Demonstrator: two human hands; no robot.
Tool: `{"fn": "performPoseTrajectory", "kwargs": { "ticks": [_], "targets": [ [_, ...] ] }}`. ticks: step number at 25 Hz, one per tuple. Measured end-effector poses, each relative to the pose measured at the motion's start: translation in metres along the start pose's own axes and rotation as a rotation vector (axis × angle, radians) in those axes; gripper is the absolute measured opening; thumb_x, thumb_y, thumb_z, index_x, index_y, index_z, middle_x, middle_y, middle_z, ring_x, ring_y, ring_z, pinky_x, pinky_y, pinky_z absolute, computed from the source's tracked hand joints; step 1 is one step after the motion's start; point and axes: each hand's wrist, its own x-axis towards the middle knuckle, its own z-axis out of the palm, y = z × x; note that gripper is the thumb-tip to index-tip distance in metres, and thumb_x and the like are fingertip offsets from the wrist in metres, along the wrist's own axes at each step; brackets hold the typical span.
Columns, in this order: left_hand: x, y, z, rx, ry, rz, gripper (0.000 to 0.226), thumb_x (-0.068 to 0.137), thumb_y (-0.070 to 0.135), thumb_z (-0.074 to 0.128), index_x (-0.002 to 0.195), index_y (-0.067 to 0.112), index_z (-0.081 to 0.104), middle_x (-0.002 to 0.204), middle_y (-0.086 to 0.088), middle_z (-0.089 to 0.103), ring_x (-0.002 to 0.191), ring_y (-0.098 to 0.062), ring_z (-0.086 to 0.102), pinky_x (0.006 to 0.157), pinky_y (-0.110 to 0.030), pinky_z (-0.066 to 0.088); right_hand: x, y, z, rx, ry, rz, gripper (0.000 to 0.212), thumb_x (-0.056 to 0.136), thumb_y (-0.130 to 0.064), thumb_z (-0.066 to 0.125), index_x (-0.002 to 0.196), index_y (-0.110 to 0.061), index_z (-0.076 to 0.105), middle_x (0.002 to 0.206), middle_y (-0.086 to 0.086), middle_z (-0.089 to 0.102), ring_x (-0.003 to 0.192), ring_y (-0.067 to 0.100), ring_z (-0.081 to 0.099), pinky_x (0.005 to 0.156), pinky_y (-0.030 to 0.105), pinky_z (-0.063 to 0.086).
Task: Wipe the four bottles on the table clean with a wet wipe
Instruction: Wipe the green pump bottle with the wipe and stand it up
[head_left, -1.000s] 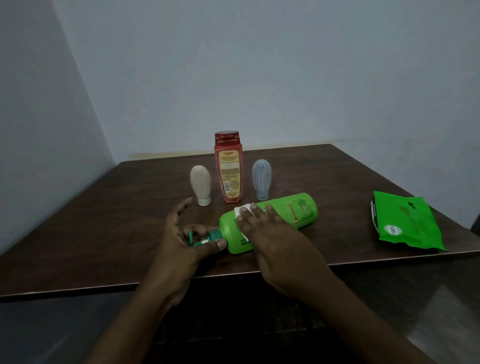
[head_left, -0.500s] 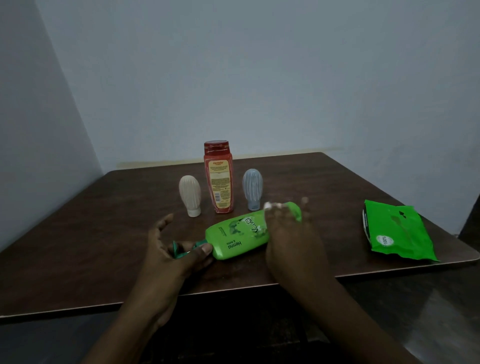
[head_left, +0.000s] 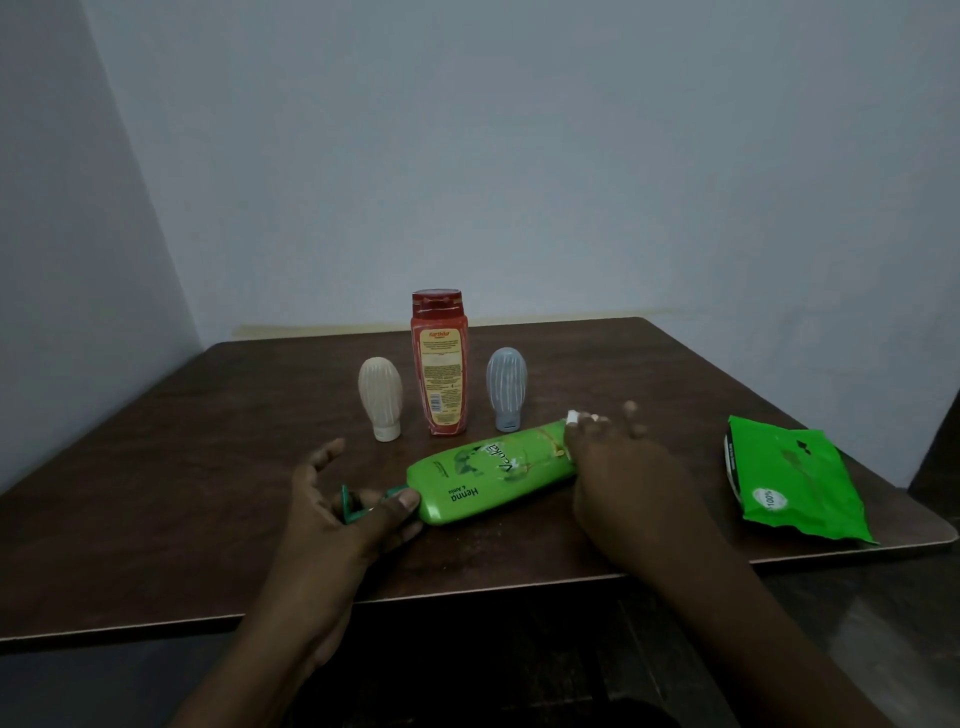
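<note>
A green bottle (head_left: 488, 478) lies on its side on the dark wooden table (head_left: 182, 493), cap end pointing left. My left hand (head_left: 343, 499) pinches its dark green cap between thumb and fingers. My right hand (head_left: 618, 467) presses a white wet wipe (head_left: 574, 417) against the bottle's far right end; only a corner of the wipe shows past my fingertips. Behind stand a cream ribbed bottle (head_left: 380, 397), a tall red bottle (head_left: 439, 361) and a grey-blue ribbed bottle (head_left: 506, 387), all upright.
A green wet wipe pack (head_left: 795, 488) lies flat near the table's right edge. The table's front edge runs just below my wrists. Pale walls close in behind and to the left.
My right hand has slid the wipe along the green bottle from near the cap end to the base end. The bottle has turned, its printed label now facing up. My left hand stays on the cap.
</note>
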Motion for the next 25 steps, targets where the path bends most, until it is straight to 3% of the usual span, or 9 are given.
{"fn": "performPoseTrajectory", "kwargs": {
  "ticks": [2, 4, 6, 10, 13, 15, 18, 21, 25],
  "targets": [
    [0.001, -0.002, -0.003, 0.003, 0.012, 0.006, 0.085, 0.077, -0.010, 0.076, 0.141, 0.035, 0.044, 0.084, -0.014, 0.065, 0.084, -0.027, 0.073, 0.076, -0.039, 0.066, -0.004, -0.014, 0.001, 0.240, 0.001, -0.182, 0.057, 0.088, -0.011, 0.033, 0.144, -0.012, 0.045, 0.147, 0.003, 0.046, 0.137, 0.018, 0.042, 0.120, 0.037, 0.020],
    [0.001, -0.004, -0.006, 0.032, 0.035, 0.016, 0.089, 0.069, -0.004, 0.081, 0.141, 0.034, 0.046, 0.084, -0.012, 0.069, 0.086, -0.029, 0.073, 0.076, -0.040, 0.065, -0.008, -0.023, 0.000, 0.433, -0.123, -0.328, 0.054, 0.094, -0.010, 0.039, 0.147, -0.022, 0.041, 0.153, -0.009, 0.034, 0.143, 0.004, 0.026, 0.123, 0.030, 0.010],
    [0.001, -0.003, -0.005, 0.054, 0.049, 0.025, 0.091, 0.067, -0.006, 0.081, 0.142, 0.032, 0.046, 0.089, -0.013, 0.075, 0.094, -0.036, 0.073, 0.076, -0.041, 0.063, -0.004, -0.015, 0.004, 0.444, -0.079, -0.243, 0.054, 0.093, -0.011, 0.040, 0.145, -0.024, 0.044, 0.152, -0.006, 0.040, 0.141, 0.008, 0.034, 0.123, 0.031, 0.010],
    [-0.003, 0.003, -0.001, 0.131, 0.002, 0.089, 0.102, 0.065, -0.020, 0.078, 0.146, 0.030, 0.043, 0.097, -0.015, 0.079, 0.095, -0.034, 0.076, 0.079, -0.045, 0.064, 0.004, 0.006, 0.007, 0.140, 0.001, 0.061, 0.068, 0.079, -0.017, 0.030, 0.146, -0.013, 0.040, 0.147, 0.006, 0.048, 0.135, 0.020, 0.045, 0.120, 0.038, 0.013],
    [-0.007, 0.003, -0.001, 0.091, -0.020, 0.122, 0.113, 0.055, -0.021, 0.076, 0.148, 0.034, 0.041, 0.104, -0.019, 0.078, 0.083, -0.020, 0.078, 0.073, -0.032, 0.065, 0.005, 0.000, 0.005, 0.090, -0.015, 0.075, 0.073, 0.075, -0.018, 0.027, 0.147, -0.006, 0.036, 0.147, 0.013, 0.046, 0.135, 0.026, 0.044, 0.120, 0.040, 0.014],
    [-0.013, 0.011, 0.006, 0.089, -0.030, 0.202, 0.114, 0.054, -0.015, 0.075, 0.150, 0.035, 0.039, 0.106, -0.021, 0.077, 0.086, -0.017, 0.078, 0.076, -0.028, 0.064, 0.000, -0.002, -0.002, 0.170, 0.015, 0.003, 0.063, 0.084, -0.017, 0.028, 0.146, -0.013, 0.039, 0.146, 0.008, 0.048, 0.133, 0.026, 0.046, 0.118, 0.036, 0.020],
    [-0.021, 0.032, 0.027, 0.132, -0.037, 0.385, 0.120, 0.057, -0.013, 0.076, 0.157, 0.035, 0.031, 0.097, -0.011, 0.081, 0.086, -0.015, 0.078, 0.079, -0.024, 0.063, -0.005, 0.006, -0.020, 0.628, 0.005, -0.062, 0.042, 0.098, -0.018, 0.041, 0.135, -0.030, 0.056, 0.130, -0.006, 0.063, 0.118, 0.015, 0.057, 0.115, 0.031, 0.031],
    [-0.026, 0.053, 0.055, 0.223, -0.020, 0.555, 0.128, 0.060, -0.017, 0.083, 0.157, 0.045, 0.027, 0.093, -0.014, 0.079, 0.088, -0.016, 0.078, 0.084, -0.021, 0.060, -0.004, 0.008, -0.028, 1.139, -0.027, 0.021, 0.032, 0.097, -0.013, 0.051, 0.116, -0.029, 0.071, 0.106, -0.012, 0.073, 0.099, 0.000, 0.065, 0.093, 0.021, 0.049],
    [-0.015, 0.080, 0.081, 0.273, -0.100, 0.640, 0.130, 0.061, -0.010, 0.090, 0.153, 0.056, 0.025, 0.088, -0.020, 0.072, 0.086, -0.023, 0.077, 0.080, -0.035, 0.063, 0.003, 0.009, -0.030, 1.705, 0.007, 0.284, 0.028, 0.095, -0.004, 0.051, 0.105, -0.013, 0.076, 0.102, 0.010, 0.075, 0.106, 0.033, 0.067, 0.090, 0.042, 0.049]
  ]
}}
